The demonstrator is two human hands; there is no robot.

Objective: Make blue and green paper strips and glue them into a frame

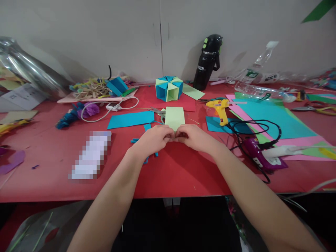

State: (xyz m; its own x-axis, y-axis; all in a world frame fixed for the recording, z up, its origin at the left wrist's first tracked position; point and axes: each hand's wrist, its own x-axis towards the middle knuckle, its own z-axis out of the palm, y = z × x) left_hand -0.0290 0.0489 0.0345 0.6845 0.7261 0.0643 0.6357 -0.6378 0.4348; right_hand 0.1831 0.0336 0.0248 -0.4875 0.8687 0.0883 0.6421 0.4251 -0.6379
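Both hands meet at the near edge of a pale green sheet of paper. My left hand pinches its near left corner, and my right hand pinches the near right corner, the fingertips almost touching. Just behind and to the left of the paper lie scissors, partly covered. Left of them is a blue paper strip, with small blue paper scraps beside my left wrist. Farther back stands a folded blue and pale green paper ring.
A yellow glue gun with a tangled black cord, a purple device and stacked coloured paper lie on the right. A phone lies left. At the back are a black bottle and a clear plastic bottle.
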